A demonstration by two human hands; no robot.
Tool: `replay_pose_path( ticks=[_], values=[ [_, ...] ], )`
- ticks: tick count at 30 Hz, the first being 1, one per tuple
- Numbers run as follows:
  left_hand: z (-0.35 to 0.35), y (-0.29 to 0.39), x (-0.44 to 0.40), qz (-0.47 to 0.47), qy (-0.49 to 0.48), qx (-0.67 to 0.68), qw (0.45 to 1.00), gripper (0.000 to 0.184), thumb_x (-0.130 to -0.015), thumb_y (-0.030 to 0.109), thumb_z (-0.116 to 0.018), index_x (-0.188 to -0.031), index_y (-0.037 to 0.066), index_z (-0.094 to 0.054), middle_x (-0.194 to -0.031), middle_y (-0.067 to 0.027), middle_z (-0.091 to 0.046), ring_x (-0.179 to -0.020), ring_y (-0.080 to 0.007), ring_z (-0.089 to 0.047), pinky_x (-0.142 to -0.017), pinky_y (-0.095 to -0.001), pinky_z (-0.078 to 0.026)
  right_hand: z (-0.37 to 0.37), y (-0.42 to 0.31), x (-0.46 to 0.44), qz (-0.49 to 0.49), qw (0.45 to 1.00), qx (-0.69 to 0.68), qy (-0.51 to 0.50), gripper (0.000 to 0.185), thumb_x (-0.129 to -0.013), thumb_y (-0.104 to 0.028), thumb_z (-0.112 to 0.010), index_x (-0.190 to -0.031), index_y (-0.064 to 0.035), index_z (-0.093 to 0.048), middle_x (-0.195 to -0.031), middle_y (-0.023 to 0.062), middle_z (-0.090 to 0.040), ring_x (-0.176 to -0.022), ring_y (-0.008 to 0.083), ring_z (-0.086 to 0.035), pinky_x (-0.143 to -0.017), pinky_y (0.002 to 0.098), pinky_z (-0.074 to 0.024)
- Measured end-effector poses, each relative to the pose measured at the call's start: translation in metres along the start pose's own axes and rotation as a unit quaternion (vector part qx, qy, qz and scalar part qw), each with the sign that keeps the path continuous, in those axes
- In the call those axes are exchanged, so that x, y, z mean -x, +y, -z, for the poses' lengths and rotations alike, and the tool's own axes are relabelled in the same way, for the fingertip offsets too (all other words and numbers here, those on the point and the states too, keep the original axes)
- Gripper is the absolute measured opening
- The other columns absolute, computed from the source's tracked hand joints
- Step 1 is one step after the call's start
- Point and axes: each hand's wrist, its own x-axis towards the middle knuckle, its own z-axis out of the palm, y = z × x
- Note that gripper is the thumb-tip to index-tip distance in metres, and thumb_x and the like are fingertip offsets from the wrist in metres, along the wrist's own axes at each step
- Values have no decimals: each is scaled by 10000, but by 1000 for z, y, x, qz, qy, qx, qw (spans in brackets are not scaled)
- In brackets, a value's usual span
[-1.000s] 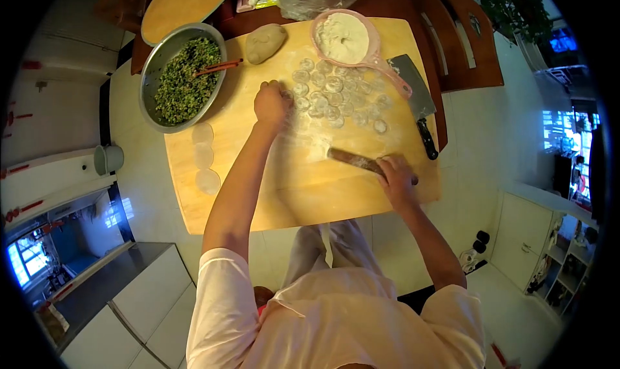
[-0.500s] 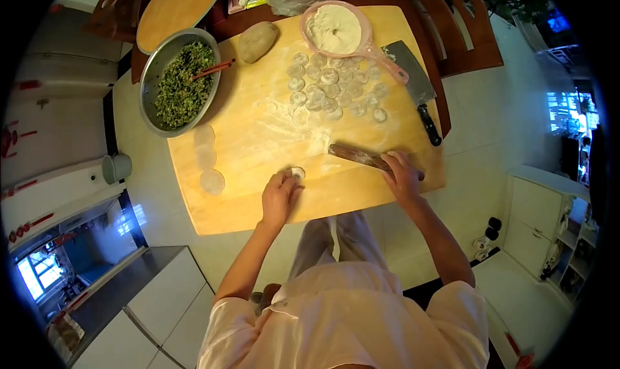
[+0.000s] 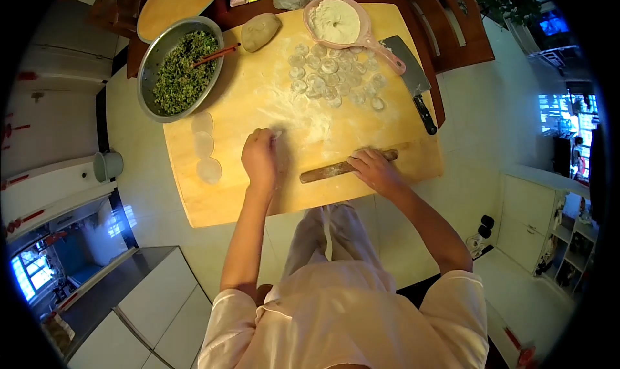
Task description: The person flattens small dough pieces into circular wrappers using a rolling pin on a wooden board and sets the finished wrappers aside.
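Observation:
My left hand (image 3: 259,161) is raised over the floured board (image 3: 245,198), its fingers closed in a pinch. A pale edge of a small dough piece (image 3: 278,134) shows at the fingertips; the rest is hidden. My right hand (image 3: 374,169) is wrapped round a dark wooden rolling pin (image 3: 323,172), which lies slanted on the board. Left of my left hand, thin round dough wrappers (image 3: 208,170) overlap in a column. Farther back are several small flattened dough discs (image 3: 329,66), dusted with flour.
A metal bowl (image 3: 147,98) of chopped green filling (image 3: 184,72) with red chopsticks (image 3: 218,54) stands at the back left. Behind are a dough lump (image 3: 260,32) and a pink scoop (image 3: 366,30) of flour (image 3: 334,21). A cleaver (image 3: 408,65) lies along the right edge.
My left hand has lifted and moved away from me and to the left, taking the dough piece off the board. My right hand has shifted left with the rolling pin.

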Motion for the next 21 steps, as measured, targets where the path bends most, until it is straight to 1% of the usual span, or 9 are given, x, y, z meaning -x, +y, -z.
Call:
replay_pose_path(
  ticks=[3, 4, 6, 8, 9, 12, 13, 16, 21],
  values=[
    [-11, 24, 6, -1, -41, 100, 994, 47, -793, 55, -657, -830, 44, -630, -756, -156, -621, -669, -328, -612, -624, -407, -483, 6, -4, -2, 1, 1000, -29, 12, 323, -831, -132, -639, -1133, -42, -571, -1103, 97, -553, -1121, 278, -513, -1005, 404, -400],
    [-11, 39, 6, 82, -106, 174, 976, 56, -796, 67, -658, -838, 41, -631, -772, -160, -629, -684, -338, -618, -639, -425, -490, 4, -6, 0, -7, 999, -32, 11, 349, -825, -149, -651, -1146, -40, -567, -1134, 103, -550, -1141, 281, -506, -1015, 413, -390],
    [-42, 44, 21, 117, -235, 261, 929, 70, -794, 61, -654, -856, 46, -627, -796, -169, -631, -711, -343, -623, -651, -428, -492, 3, -4, 1, -13, 999, -31, 4, 404, -813, -184, -673, -1170, -36, -558, -1196, 114, -544, -1180, 286, -491, -1035, 431, -371],
    [-59, 55, 28, 39, -253, 174, 951, 97, -785, 55, -640, -881, 54, -636, -815, -172, -630, -737, -346, -626, -660, -421, -494, 6, -12, -5, -41, 997, -33, 58, 463, -815, -206, -675, -1225, -37, -541, -1298, 130, -506, -1250, 296, -451, -1061, 453, -338],
    [-77, 48, 34, -5, -200, 143, 969, 116, -772, 57, -630, -887, 54, -645, -835, -173, -634, -759, -354, -627, -671, -422, -492, 6, -18, -8, -56, 994, -36, 85, 493, -816, -217, -675, -1253, -38, -532, -1348, 138, -488, -1285, 300, -430, -1075, 464, -322],
    [-78, 48, 31, 14, -196, 138, 971, 106, -776, 78, -651, -880, 56, -650, -830, -171, -646, -768, -377, -621, -697, -431, -489, -17, -31, -34, -162, 977, 62, 121, 546, -834, -239, -656, -1319, -40, -502, -1455, 145, -412, -1362, 308, -361, -1100, 493, -278],
    [-79, 46, 29, 11, -214, 138, 967, 103, -771, 73, -648, -872, 51, -654, -821, -171, -643, -767, -378, -620, -697, -432, -489, -17, -31, -48, -173, 974, 65, 127, 523, -871, -214, -605, -1350, -43, -484, -1477, 146, -390, -1381, 310, -339, -1094, 511, -281],
    [-86, 37, 24, 0, -254, 117, 960, 86, -759, 62, -642, -839, 42, -665, -794, -173, -638, -762, -378, -621, -698, -436, -489, -21, -12, -86, -186, 969, 98, 132, 564, -874, -171, -592, -1394, -27, -427, -1522, 159, -314, -1403, 330, -296, -1097, 536, -268],
    [-96, 26, 10, -22, -227, 141, 964, 45, -733, 93, -640, -749, 58, -662, -741, -170, -636, -719, -359, -626, -651, -425, -492, -18, -17, -87, -197, 963, 100, 153, 499, -878, -172, -566, -1349, -27, -489, -1476, 156, -393, -1369, 328, -357, -1070, 558, -304]
  ],
)
